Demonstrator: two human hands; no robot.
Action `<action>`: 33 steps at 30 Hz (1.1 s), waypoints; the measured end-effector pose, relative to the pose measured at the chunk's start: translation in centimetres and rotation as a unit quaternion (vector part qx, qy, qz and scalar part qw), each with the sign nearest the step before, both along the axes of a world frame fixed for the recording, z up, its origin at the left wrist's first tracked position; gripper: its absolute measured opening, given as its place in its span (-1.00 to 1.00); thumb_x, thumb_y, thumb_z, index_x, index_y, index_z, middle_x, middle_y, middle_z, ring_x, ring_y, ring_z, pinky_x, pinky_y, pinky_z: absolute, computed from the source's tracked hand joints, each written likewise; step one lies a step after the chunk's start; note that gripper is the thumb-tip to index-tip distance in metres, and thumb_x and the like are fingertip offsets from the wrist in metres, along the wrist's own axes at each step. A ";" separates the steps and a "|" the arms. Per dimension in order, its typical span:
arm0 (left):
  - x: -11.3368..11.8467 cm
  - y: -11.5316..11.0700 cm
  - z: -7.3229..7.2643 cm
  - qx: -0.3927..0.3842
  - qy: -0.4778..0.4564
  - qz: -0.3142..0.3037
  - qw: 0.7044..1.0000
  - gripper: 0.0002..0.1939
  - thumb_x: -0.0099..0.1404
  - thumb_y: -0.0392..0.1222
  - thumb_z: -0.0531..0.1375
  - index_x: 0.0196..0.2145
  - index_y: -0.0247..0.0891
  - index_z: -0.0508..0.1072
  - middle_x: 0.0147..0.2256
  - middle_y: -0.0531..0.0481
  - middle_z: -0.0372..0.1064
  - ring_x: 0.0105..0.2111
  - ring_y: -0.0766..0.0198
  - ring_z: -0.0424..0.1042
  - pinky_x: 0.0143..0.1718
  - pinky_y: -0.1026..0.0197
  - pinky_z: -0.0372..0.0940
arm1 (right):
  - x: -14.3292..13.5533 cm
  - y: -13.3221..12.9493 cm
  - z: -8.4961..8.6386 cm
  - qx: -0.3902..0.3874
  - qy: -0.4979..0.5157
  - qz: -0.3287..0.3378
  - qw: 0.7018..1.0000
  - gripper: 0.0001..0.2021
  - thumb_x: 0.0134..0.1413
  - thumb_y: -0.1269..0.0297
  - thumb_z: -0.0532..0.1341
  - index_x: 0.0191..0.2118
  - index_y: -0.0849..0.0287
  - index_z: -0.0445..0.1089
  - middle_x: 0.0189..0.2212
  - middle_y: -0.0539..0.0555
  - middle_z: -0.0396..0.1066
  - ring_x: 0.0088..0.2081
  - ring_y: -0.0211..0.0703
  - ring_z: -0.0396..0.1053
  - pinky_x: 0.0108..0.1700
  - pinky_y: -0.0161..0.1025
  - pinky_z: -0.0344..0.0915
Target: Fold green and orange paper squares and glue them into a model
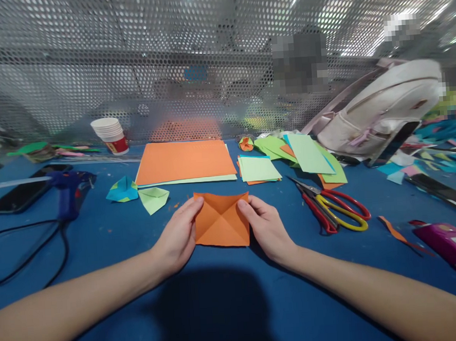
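A small orange paper square (222, 223) with crossing diagonal creases is held upright-tilted just above the blue table (129, 320). My left hand (180, 232) grips its left edge, thumb on the upper left corner. On the right edge, my right hand (268, 227) pinches the paper with the thumb in front near the upper right corner. To the left lie a folded light green piece (153, 198) and a folded blue and green piece (123, 190). Behind the square is a stack of large sheets, orange (184, 162) on top.
Scissors (328, 205) and a purple packet (451, 247) lie right. Small sheets (259, 168) and green sheets (310, 152) sit behind. A glue gun (67, 193), phone (19, 196) and paper cups (110, 135) are left. A white backpack (386, 109) leans at the back right.
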State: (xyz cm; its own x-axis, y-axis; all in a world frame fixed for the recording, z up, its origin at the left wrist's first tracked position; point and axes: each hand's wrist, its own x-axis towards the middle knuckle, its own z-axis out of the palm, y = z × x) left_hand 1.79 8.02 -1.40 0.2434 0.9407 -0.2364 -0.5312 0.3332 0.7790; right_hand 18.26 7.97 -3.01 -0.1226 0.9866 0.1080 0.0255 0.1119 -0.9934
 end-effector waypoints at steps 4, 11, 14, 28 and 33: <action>0.0 0.0 0.1 0.002 -0.001 0.001 1.000 -0.74 0.23 -0.17 0.15 -0.11 -0.21 0.44 -0.19 -0.08 0.49 -0.13 0.09 0.44 -0.12 0.10 0.32 | 0.0 0.0 0.0 0.006 -0.001 -0.004 1.000 -0.73 0.10 0.02 0.12 -0.35 0.10 0.40 -0.40 -0.01 0.37 -0.32 -0.20 0.29 -0.32 -0.30 0.27; 0.0 -0.1 0.2 -0.020 0.007 0.018 1.000 -0.79 0.19 -0.18 0.16 -0.22 -0.24 0.48 -0.27 -0.06 0.51 -0.17 0.11 0.44 -0.11 0.12 0.30 | -0.1 -0.1 0.0 0.013 -0.016 -0.002 1.000 -0.73 0.10 0.03 0.12 -0.33 0.10 0.42 -0.39 -0.01 0.40 -0.33 -0.20 0.30 -0.31 -0.30 0.26; 0.0 -0.2 0.3 -0.027 0.033 0.034 0.998 -0.83 0.17 -0.20 0.13 -0.31 -0.25 0.50 -0.34 -0.04 0.51 -0.21 0.11 0.45 -0.17 0.15 0.31 | -0.1 -0.1 0.1 0.023 -0.030 -0.003 0.999 -0.73 0.11 0.03 0.11 -0.33 0.11 0.42 -0.39 -0.01 0.41 -0.32 -0.19 0.30 -0.30 -0.30 0.27; -0.3 0.3 0.3 0.021 0.046 0.032 0.998 -0.93 0.14 -0.20 0.23 -0.40 -0.22 0.44 -0.32 0.02 0.49 -0.30 0.22 0.46 -0.21 0.19 0.31 | -0.1 0.1 0.0 0.002 0.035 0.001 0.999 -0.77 0.07 0.04 0.16 -0.33 0.09 0.39 -0.31 0.01 0.44 -0.26 -0.16 0.36 -0.20 -0.23 0.33; -0.7 0.5 0.2 0.029 0.052 0.013 0.998 -0.81 0.15 -0.16 0.24 -0.27 -0.26 0.51 -0.24 -0.07 0.51 -0.24 0.15 0.47 -0.18 0.16 0.33 | -0.1 0.4 -0.3 -0.011 0.083 0.014 0.996 -0.78 0.05 0.06 0.19 -0.27 0.08 0.39 -0.24 0.02 0.45 -0.19 -0.13 0.38 -0.11 -0.17 0.33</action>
